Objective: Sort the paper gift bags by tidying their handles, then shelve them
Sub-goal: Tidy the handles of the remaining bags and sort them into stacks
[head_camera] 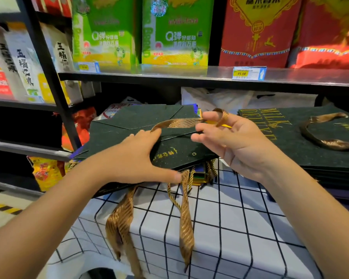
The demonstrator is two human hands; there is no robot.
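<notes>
**Inspection: Dark Green Gift Bag, Handle in Hand**

My left hand [137,158] clamps the near edge of the flat, matte dark green gift bag [129,135], thumb under, fingers spread on top. The bag lies folded on a stack of like bags, overhanging the white, black-gridded tablecloth [220,228]. My right hand [236,141] pinches a gold, ribbed satin ribbon handle [179,123] between thumb and forefinger; the ribbon loops over the fingertip, other fingers loose. Two further ribbon handles [185,218] and twisted gold cord hang limp below the bag's edge. A brass-rimmed eyelet [194,153] shows in the bag face. To the right, a second stack of green bags [310,141] with gold lettering lies flat, ribbon curled atop.
</notes>
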